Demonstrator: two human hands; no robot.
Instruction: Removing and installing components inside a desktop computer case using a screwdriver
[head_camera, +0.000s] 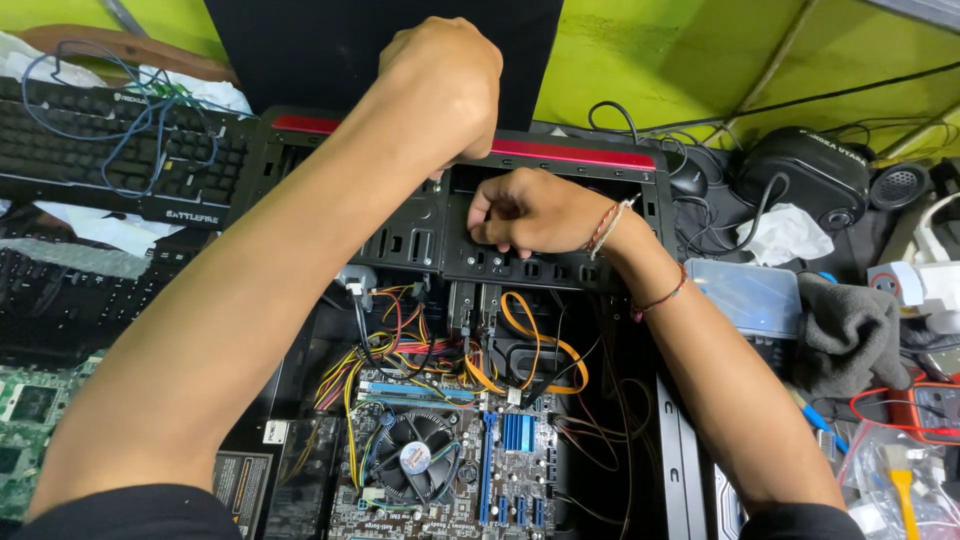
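Your left hand (440, 75) covers the far rim of the computer case (560, 155); its fingertips are not visible. Your right hand (530, 212) curls against the drive bay panel (420, 235), so whatever its fingers pinch cannot be determined. Your left forearm hides the near left side of the case interior. The motherboard (470, 470) is cut off by the near edge. The keyboard (110, 150) runs past the left edge. The multimeter (925, 410) is cropped at the right edge.
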